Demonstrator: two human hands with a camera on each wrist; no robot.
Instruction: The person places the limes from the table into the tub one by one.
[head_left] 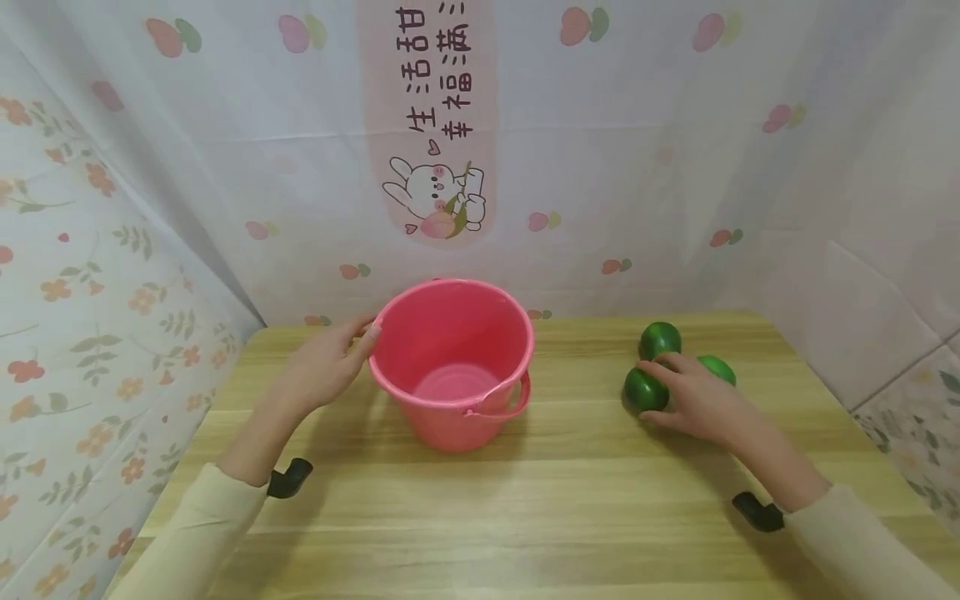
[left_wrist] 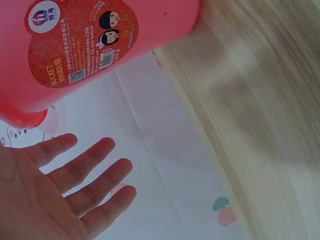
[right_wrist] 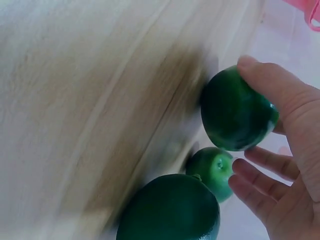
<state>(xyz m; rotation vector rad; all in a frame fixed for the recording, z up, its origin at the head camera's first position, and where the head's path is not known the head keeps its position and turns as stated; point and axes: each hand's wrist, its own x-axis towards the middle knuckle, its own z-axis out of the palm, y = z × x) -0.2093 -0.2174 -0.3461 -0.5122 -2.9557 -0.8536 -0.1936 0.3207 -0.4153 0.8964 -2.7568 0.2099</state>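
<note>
A pink bucket (head_left: 450, 425) stands upright on the table, its handle hanging down at the front right. My left hand (head_left: 322, 367) is at the bucket's left rim, the thumb by the edge. In the left wrist view, the left fingers (left_wrist: 100, 192) are spread and fairly straight, apart from the labelled wall. At the right, my right hand (head_left: 701, 400) pinches a dark green lime (right_wrist: 237, 110) between thumb and index finger; the other fingers are loose. Two more green limes lie close by, one behind (head_left: 660, 340) and one partly hidden by the hand (head_left: 717, 368).
The wooden table (head_left: 465, 517) ends at a white printed curtain (head_left: 600, 167) behind the bucket. Floral cloth (head_left: 97, 333) hangs along the left side. A dark strap piece (head_left: 291, 478) sits at the left wrist, another (head_left: 759, 512) at the right.
</note>
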